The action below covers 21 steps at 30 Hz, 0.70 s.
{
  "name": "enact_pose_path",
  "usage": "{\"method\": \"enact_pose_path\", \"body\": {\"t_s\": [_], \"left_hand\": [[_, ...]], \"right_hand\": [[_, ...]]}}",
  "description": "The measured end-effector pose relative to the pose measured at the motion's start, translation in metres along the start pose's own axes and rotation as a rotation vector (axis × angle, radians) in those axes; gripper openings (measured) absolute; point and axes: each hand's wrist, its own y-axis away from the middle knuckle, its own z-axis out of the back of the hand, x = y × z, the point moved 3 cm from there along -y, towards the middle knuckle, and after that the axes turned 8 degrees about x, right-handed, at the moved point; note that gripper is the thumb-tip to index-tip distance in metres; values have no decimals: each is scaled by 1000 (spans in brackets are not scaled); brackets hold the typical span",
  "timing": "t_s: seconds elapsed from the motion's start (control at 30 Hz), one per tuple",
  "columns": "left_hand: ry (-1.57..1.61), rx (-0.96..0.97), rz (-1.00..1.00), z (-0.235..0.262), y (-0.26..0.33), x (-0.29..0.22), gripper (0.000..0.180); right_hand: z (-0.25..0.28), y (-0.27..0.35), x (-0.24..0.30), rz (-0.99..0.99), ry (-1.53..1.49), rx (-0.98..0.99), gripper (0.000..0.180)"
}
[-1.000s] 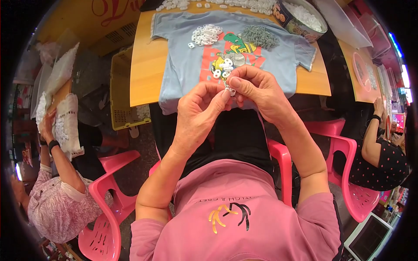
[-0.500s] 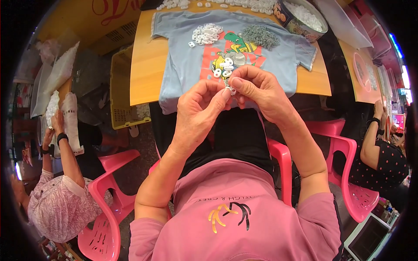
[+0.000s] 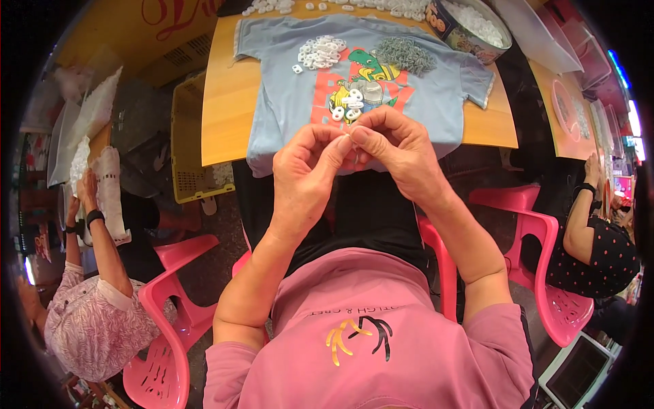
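My left hand [image 3: 308,170] and my right hand [image 3: 395,146] meet fingertip to fingertip over the near edge of a wooden table [image 3: 228,109]. Between the pinched fingers sits a tiny white piece [image 3: 349,138], too small to make out clearly. Under the hands lies a light blue T-shirt [image 3: 300,95] with a dinosaur print. On the shirt rest a heap of small white plastic pieces [image 3: 321,52], a heap of small grey metal parts [image 3: 406,54] and a few assembled white pieces [image 3: 346,108] right beyond my fingers.
A round tin [image 3: 470,28] of white pieces stands at the table's far right. More white pieces [image 3: 327,5] line the far edge. A yellow crate [image 3: 189,153] sits left of the table. A person [image 3: 95,300] handles white bags at left; another person [image 3: 599,238] sits at right on pink chairs [image 3: 545,273].
My hands stay pinched together over the shirt with only slight finger shifts. The person at left has raised their arms and the white bag higher.
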Motion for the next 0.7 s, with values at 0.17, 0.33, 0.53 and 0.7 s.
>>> {"method": "enact_pose_path", "body": {"t_s": [0.17,0.33,0.53,0.7], "left_hand": [[40,14,29,6,-11,3,14],[202,75,106,7,-11,2,17],[212,108,101,12,-7,5,18],[162,109,120,12,-2,-1,18]], "right_hand": [[-4,-5,-12,55,-98,-128,16],[-5,-3,-7,58,-86,-140,16],[1,0,14,74,120,-33,18],[9,-4,37,293,700,60,16]]}}
